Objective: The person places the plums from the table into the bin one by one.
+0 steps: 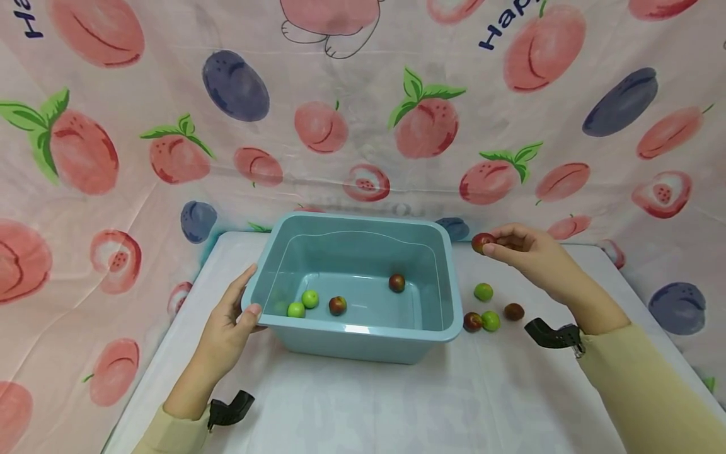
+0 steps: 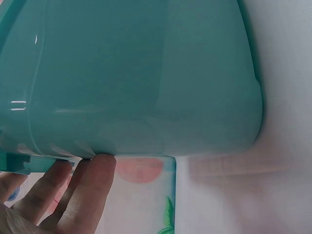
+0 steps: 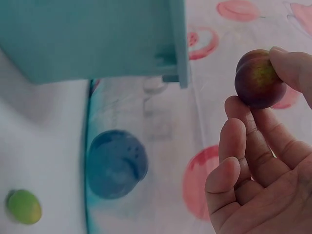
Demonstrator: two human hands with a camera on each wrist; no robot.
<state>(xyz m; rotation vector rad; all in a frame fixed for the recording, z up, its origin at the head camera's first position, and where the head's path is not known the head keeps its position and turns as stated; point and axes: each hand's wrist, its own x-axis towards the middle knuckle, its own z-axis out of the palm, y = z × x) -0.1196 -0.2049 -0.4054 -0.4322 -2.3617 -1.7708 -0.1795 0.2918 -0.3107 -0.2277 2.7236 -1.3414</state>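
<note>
My left hand (image 1: 227,328) grips the left end of a blue-green plastic basin (image 1: 351,328), its thumb on the rim and its fingers against the outer wall (image 2: 146,87). Between thumb and fingertips, my right hand (image 1: 530,255) pinches a dark red plum (image 1: 483,243), held in the air to the right of the basin. The right wrist view shows a yellow-green patch on this plum (image 3: 260,79). Inside the basin, two green fruits (image 1: 309,299) lie at the left; one dark red plum (image 1: 337,306) lies near the middle and another plum (image 1: 397,283) further right.
Right of the basin, on the white tabletop (image 1: 351,410), lie a green fruit (image 1: 484,292), another green fruit (image 1: 491,321) beside a dark red plum (image 1: 473,322), and a brownish plum (image 1: 513,311). A fruit-printed cloth (image 1: 351,75) hangs behind the table.
</note>
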